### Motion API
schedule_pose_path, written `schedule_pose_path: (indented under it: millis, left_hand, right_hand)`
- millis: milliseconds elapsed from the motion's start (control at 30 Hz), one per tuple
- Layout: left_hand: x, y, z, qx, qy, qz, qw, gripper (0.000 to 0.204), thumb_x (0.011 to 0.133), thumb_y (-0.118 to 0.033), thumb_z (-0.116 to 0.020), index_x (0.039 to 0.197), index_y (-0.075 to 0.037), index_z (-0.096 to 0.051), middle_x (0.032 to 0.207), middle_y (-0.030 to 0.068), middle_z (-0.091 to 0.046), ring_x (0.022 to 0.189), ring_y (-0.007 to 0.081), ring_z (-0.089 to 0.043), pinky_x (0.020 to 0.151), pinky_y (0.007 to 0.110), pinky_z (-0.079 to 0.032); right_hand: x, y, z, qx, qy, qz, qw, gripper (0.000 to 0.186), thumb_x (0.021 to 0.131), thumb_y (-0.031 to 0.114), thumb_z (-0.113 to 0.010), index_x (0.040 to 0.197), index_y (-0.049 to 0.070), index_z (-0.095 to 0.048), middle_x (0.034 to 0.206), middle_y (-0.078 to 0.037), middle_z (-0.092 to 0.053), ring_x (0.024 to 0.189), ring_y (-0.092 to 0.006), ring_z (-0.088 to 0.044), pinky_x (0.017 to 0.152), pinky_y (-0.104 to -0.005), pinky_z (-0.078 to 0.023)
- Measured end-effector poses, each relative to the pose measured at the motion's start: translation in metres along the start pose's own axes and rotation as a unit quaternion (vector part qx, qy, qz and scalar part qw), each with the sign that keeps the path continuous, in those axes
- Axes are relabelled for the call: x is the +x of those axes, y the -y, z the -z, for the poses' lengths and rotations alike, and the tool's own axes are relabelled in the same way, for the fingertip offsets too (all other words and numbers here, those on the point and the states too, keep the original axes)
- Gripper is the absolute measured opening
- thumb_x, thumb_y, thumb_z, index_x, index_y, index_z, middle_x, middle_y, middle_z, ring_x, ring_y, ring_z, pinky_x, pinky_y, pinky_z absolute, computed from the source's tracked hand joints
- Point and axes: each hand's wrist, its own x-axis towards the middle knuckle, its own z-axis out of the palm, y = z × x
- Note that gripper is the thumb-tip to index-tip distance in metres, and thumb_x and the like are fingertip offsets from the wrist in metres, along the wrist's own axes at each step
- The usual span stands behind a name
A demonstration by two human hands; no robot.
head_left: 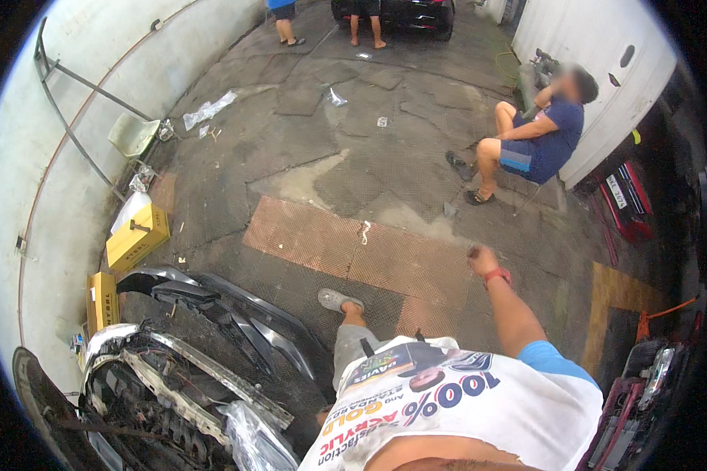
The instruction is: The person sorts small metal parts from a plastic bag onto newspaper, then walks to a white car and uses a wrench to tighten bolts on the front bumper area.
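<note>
My right hand, with a red band at the wrist, is held out over the floor with its fingers curled in. A small dark patch shows at the fingers; I cannot make out whether it is a held thing. Only a sliver of my left hand shows beside my shirt, its fingers hidden. Close to it are a stripped car front end and clear plastic wrapping. A dark car bumper lies on the floor just beyond the front end.
Yellow cardboard boxes stand by the left wall, near a pale chair. A seated person is at the right. Two people stand near a black car far off. Brown floor matting lies ahead; a red bumper is at right.
</note>
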Motion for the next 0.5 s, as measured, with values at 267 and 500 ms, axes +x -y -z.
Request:
schedule_pose_path:
  millis: [267, 500]
  left_hand:
    - [0.174, -0.167, 0.061, -0.054, -0.039, -0.035, 0.997, 0.013, 0.081, -0.013, -0.077, 0.089, -0.003, -0.075, 0.085, 0.0118, -0.073, 0.078, 0.0200, -0.068, 0.075, 0.035, -0.054]
    - [0.298, -0.397, 0.210, -0.278, -0.141, -0.078, 0.947, 0.018, 0.087, -0.009, -0.077, 0.097, 0.004, -0.069, 0.089, 0.0115, -0.071, 0.080, 0.0233, -0.066, 0.078, 0.036, -0.053]
  right_hand:
    - [0.086, 0.118, -0.137, -0.081, 0.116, 0.061, 0.988, 0.027, 0.080, 0.015, -0.070, 0.104, 0.004, -0.075, 0.104, -0.022, -0.074, 0.102, -0.0365, -0.071, 0.088, -0.0442, -0.055]
    - [0.126, 0.216, -0.173, -0.165, 0.196, 0.030, 0.966, 0.031, 0.082, 0.022, -0.072, 0.106, 0.003, -0.073, 0.108, -0.023, -0.072, 0.105, -0.0410, -0.069, 0.092, -0.0468, -0.054]
